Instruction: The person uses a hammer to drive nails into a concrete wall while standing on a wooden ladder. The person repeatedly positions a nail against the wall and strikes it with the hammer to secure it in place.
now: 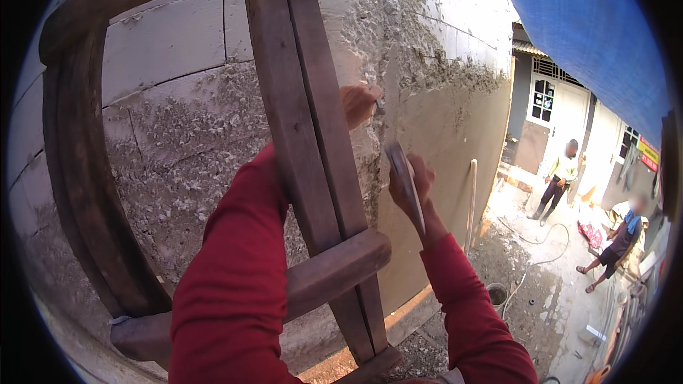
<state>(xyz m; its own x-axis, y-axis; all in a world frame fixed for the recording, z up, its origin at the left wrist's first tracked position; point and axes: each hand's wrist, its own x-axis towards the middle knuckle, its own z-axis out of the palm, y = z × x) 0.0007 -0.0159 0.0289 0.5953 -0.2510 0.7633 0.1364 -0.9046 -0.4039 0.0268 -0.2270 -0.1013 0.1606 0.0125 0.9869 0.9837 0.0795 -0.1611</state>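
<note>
My left hand [359, 103], partly hidden by the wooden ladder's upright [306, 114], reaches to the rough vertical seam of the wall [388, 43], fingers curled at it; whatever they may grip is too unclear to name. My right hand [420, 178] is closed on a flat metal plastering trowel [408, 185], held edge-on a little below the left hand, beside the wall. The smooth grey plastered face [448, 171] lies to the right of the seam, rough mortar and blocks to the left. A ladder rung [334, 267] crosses below my hands, between my red-sleeved forearms.
Down on the ground at right stand two people [558, 181] [615, 242] before white doors [558, 107]. A pole [471, 206] leans by the wall; a bucket [496, 291], a hose [551, 259] and scattered materials lie below. A blue tarpaulin [590, 21] hangs overhead.
</note>
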